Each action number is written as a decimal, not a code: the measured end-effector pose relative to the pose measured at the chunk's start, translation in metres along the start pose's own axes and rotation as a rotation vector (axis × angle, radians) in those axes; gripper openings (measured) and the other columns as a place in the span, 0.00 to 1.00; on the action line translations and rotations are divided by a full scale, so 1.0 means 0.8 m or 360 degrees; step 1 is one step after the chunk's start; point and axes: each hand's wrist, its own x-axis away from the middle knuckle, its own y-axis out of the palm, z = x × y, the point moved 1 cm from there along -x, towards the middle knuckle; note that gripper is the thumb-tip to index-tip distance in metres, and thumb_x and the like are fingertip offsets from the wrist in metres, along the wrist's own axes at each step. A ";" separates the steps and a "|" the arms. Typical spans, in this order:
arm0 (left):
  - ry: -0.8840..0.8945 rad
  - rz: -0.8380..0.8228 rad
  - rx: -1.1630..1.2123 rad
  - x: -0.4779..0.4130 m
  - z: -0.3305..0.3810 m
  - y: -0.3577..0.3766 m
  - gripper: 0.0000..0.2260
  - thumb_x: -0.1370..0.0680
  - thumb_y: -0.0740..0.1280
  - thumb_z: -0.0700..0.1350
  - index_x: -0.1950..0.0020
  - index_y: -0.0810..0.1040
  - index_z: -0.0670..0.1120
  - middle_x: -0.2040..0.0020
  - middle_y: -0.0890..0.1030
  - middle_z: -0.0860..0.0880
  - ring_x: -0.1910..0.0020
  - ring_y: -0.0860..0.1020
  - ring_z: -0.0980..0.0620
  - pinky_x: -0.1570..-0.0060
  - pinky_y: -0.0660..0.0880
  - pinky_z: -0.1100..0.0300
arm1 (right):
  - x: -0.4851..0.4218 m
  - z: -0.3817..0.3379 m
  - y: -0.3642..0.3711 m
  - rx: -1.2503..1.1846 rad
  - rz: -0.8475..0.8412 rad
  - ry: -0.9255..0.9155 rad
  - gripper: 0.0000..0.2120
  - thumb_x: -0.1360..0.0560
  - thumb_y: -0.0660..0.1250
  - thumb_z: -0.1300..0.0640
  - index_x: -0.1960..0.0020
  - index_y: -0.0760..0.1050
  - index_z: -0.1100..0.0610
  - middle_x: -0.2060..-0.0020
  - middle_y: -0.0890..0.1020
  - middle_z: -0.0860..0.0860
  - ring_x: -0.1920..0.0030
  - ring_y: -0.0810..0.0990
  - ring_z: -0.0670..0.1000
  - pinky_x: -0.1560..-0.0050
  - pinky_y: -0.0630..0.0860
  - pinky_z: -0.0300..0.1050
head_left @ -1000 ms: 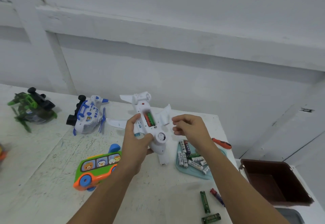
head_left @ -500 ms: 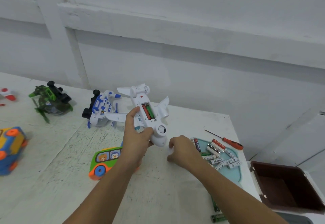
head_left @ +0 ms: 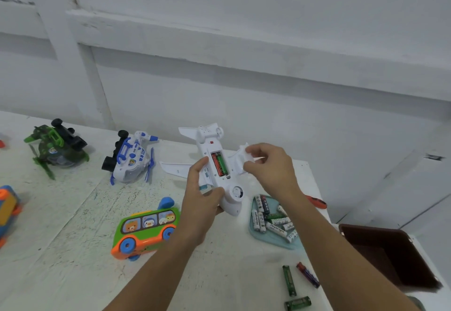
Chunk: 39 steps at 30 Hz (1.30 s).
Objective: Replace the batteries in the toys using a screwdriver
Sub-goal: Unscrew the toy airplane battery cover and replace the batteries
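The scuffed white tabletop (head_left: 61, 213) bears a green helicopter (head_left: 57, 146), a blue-white helicopter (head_left: 130, 161), a toy bus (head_left: 146, 231), a teal tray (head_left: 278, 243), loose batteries (head_left: 289, 280) and a screwdriver (head_left: 317, 202).

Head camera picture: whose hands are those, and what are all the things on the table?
There is no robot here. A person wears a camera on the head, so you see their own two hands from above. The left hand grips a white toy plane, belly up, with batteries showing in its open slot. The right hand pinches a small white piece beside it. On the table lie a toy bus, a tray of batteries and a screwdriver.
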 end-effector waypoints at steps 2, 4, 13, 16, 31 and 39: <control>-0.0014 -0.0030 0.0024 0.002 -0.003 0.007 0.30 0.23 0.63 0.28 0.32 0.68 0.59 0.42 0.79 0.57 0.54 0.84 0.57 0.61 0.82 0.56 | 0.008 -0.009 0.007 0.0039 -0.0034 -0.0109 0.17 0.31 0.72 0.61 0.43 0.81 0.53 0.51 0.82 0.45 0.57 0.79 0.45 0.60 0.72 0.30; -0.0010 -0.0053 0.0036 0.003 -0.005 0.014 0.30 0.23 0.62 0.28 0.32 0.69 0.59 0.43 0.80 0.58 0.53 0.84 0.56 0.60 0.82 0.55 | 0.015 -0.010 0.014 0.0074 -0.0059 -0.0159 0.18 0.30 0.71 0.61 0.41 0.81 0.54 0.51 0.83 0.46 0.58 0.79 0.45 0.58 0.75 0.34; 0.0031 -0.0101 -0.0029 0.004 -0.011 0.030 0.28 0.22 0.63 0.28 0.33 0.69 0.59 0.53 0.81 0.69 0.55 0.83 0.62 0.60 0.82 0.55 | 0.027 0.006 0.020 0.0127 0.0039 -0.0249 0.19 0.29 0.71 0.59 0.38 0.80 0.54 0.44 0.80 0.49 0.49 0.79 0.47 0.45 0.77 0.41; 0.0031 -0.0122 -0.0038 0.004 -0.013 0.033 0.28 0.22 0.64 0.29 0.31 0.69 0.58 0.52 0.81 0.68 0.54 0.83 0.60 0.58 0.83 0.53 | 0.026 0.009 0.019 0.0127 0.0031 -0.0254 0.19 0.29 0.71 0.59 0.38 0.80 0.54 0.44 0.79 0.50 0.48 0.78 0.47 0.43 0.76 0.42; -0.0071 -0.0143 0.0085 0.008 -0.006 0.046 0.29 0.22 0.63 0.27 0.33 0.70 0.58 0.45 0.78 0.59 0.56 0.83 0.61 0.64 0.81 0.58 | 0.006 0.028 -0.009 0.0118 -0.0297 -0.0268 0.16 0.22 0.63 0.64 0.37 0.79 0.54 0.46 0.73 0.48 0.53 0.77 0.47 0.53 0.75 0.38; -0.0160 -0.0207 0.0196 0.010 -0.005 0.055 0.28 0.23 0.65 0.29 0.33 0.70 0.59 0.39 0.77 0.50 0.48 0.81 0.51 0.65 0.81 0.56 | 0.004 0.039 -0.023 0.0066 -0.0348 -0.0241 0.16 0.24 0.69 0.62 0.38 0.80 0.53 0.48 0.73 0.44 0.58 0.75 0.42 0.55 0.72 0.31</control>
